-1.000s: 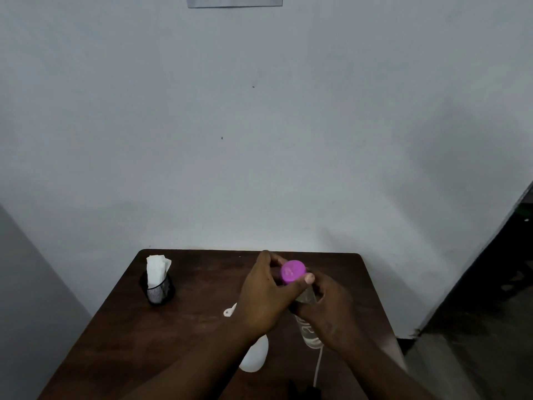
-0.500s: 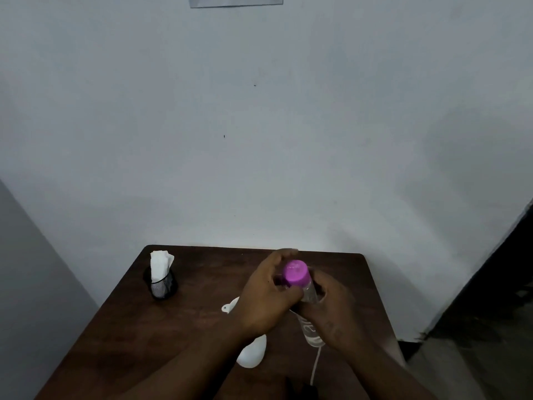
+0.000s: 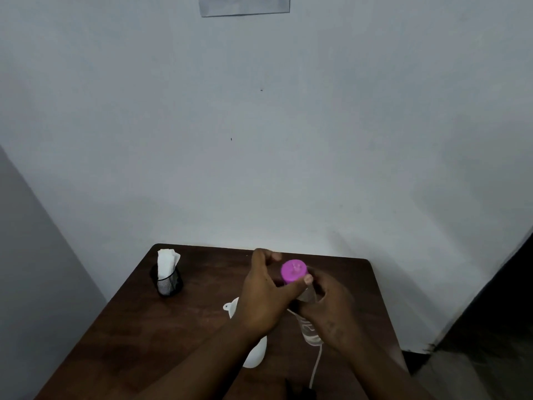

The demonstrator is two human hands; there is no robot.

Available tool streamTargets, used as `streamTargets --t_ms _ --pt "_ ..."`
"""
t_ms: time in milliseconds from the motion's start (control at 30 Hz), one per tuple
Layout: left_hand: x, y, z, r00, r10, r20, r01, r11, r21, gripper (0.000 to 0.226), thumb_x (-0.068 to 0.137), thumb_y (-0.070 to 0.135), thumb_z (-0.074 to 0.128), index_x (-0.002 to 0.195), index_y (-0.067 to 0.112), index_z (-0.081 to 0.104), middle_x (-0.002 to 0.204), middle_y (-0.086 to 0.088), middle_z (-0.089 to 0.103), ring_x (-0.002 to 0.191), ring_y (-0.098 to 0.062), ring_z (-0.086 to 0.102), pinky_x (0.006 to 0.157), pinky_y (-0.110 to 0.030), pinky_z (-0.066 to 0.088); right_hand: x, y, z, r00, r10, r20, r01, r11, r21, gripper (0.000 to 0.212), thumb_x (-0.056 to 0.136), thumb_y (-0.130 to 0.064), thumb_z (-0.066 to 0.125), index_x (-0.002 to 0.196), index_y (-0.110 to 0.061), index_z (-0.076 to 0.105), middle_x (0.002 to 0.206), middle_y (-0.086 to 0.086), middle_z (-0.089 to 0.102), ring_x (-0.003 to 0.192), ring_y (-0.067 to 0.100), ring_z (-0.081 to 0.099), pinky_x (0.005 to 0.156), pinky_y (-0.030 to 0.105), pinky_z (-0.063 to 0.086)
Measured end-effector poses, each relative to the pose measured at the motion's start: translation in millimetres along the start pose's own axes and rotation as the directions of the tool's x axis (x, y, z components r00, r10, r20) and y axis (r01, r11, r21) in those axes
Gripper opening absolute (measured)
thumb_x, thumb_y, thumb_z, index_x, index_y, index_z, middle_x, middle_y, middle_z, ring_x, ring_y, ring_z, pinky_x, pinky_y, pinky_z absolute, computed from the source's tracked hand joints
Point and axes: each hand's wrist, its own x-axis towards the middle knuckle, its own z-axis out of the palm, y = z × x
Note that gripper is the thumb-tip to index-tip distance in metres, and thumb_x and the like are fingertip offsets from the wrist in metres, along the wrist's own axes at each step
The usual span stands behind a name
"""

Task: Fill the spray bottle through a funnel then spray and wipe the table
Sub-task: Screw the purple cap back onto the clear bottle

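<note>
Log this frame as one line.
phase: uncapping | right hand: holds bottle | left hand: on pink cap | funnel: on table

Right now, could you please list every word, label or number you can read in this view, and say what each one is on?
Nothing here can be read.
Paper sheet on the wall: a line of dark print at its top edge, cut off and too blurred to read.
Clear bottle with the pink cap: faint markings, too blurred to read.

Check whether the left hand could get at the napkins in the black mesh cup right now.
Probably yes: the table between the left hand and the napkins in the mesh cup looks bare, but its grip is on the pink cap and must let go first.
</note>
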Motion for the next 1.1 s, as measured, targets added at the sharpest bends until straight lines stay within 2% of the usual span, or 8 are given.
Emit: streamTargets --t_ms 133,233,367,500,667,800,933,1100 --pt "-3.1 2.2 -7.7 0.993 0.024 0.119 -0.015 0.997 -0.077 0.054 0.079 0.021 0.079 0.124 0.038 0.055 0.120 0.023 0.061 0.105 -0.011 0.067 0.085 -0.032 0.060 -1.3 0.8 1.8 0.999 0.011 0.034 -0.011 1.000 0.016 0.051 0.062 -0.052 0.084 0.109 -0.046 0.064 0.098 -0.023 0.071 0.088 -0.003 0.067 0.078 0.031 0.057" --pt "-5.4 0.6 -8.6 0.996 -0.011 0.090 0.016 0.998 -0.057 0.068 0.073 0.036 0.085 0.128 0.042 0.046 0.125 0.024 0.055 0.105 -0.005 0.065 0.087 -0.032 0.059 -1.0 0.4 2.3 1.000 0.000 0.030 0.000 1.000 0.001 0.052 0.061 -0.053 0.082 0.109 -0.049 0.063 0.098 -0.025 0.070 0.089 -0.006 0.065 0.078 0.028 0.057" --pt "-0.9 -4.1 -9.4 0.999 0.008 0.046 -0.009 1.000 0.025 0.042 0.073 0.033 0.082 0.109 0.037 0.062 0.112 0.013 0.067 0.102 -0.008 0.067 0.085 -0.037 0.060 -1.7 -3.3 3.1 0.999 0.001 0.043 -0.002 1.000 0.018 0.049 0.063 -0.045 0.085 0.108 -0.046 0.065 0.095 -0.023 0.071 0.086 -0.005 0.066 0.076 0.029 0.057" --pt "-1.6 -1.5 -15.4 0.984 -0.037 0.176 0.042 0.999 -0.027 0.070 0.071 0.030 0.084 0.131 0.042 0.049 0.124 0.022 0.057 0.107 -0.003 0.064 0.087 -0.031 0.060 -3.6 -2.9 1.6 0.999 0.004 0.053 -0.004 1.000 -0.002 0.044 0.064 -0.044 0.085 0.100 -0.054 0.061 0.092 -0.024 0.070 0.085 -0.007 0.065 0.074 0.024 0.054" --pt "0.2 -5.5 -10.4 0.997 -0.021 0.070 0.021 1.000 0.010 0.048 0.068 0.034 0.085 0.110 0.036 0.061 0.111 0.011 0.068 0.102 -0.016 0.068 0.080 -0.038 0.062 -4.2 -7.6 2.4 0.998 0.012 0.063 -0.012 1.000 -0.003 0.045 0.063 -0.042 0.086 0.102 -0.048 0.065 0.092 -0.021 0.071 0.084 -0.005 0.066 0.073 0.024 0.055" --pt "-3.1 -3.1 -11.0 0.982 -0.036 0.188 0.048 0.997 -0.060 0.081 0.068 0.026 0.088 0.135 0.042 0.046 0.128 0.023 0.055 0.111 -0.007 0.064 0.087 -0.031 0.059 -2.6 -1.2 1.3 0.999 0.022 0.039 -0.022 1.000 -0.011 0.047 0.061 -0.048 0.082 0.104 -0.043 0.065 0.093 -0.020 0.071 0.085 -0.001 0.066 0.079 0.034 0.058" --pt "0.6 -2.4 -7.9 1.000 -0.015 0.023 0.015 1.000 -0.010 0.055 0.062 0.039 0.092 0.108 0.029 0.064 0.102 0.010 0.072 0.092 -0.010 0.070 0.079 -0.038 0.061 -1.4 -6.0 4.0 0.998 0.026 0.054 -0.026 1.000 -0.009 0.053 0.058 -0.053 0.083 0.106 -0.049 0.062 0.096 -0.021 0.071 0.088 -0.002 0.066 0.079 0.030 0.057" --pt "3.9 -1.8 -13.3 0.995 0.086 0.060 -0.088 0.995 0.041 0.034 0.069 0.034 0.088 0.098 0.025 0.074 0.096 0.008 0.076 0.092 -0.011 0.071 0.081 -0.041 0.060 -0.9 -8.8 -0.6 0.996 0.003 0.092 -0.005 1.000 0.022 0.048 0.063 -0.049 0.085 0.106 -0.049 0.064 0.096 -0.023 0.071 0.086 -0.003 0.068 0.077 0.033 0.059"
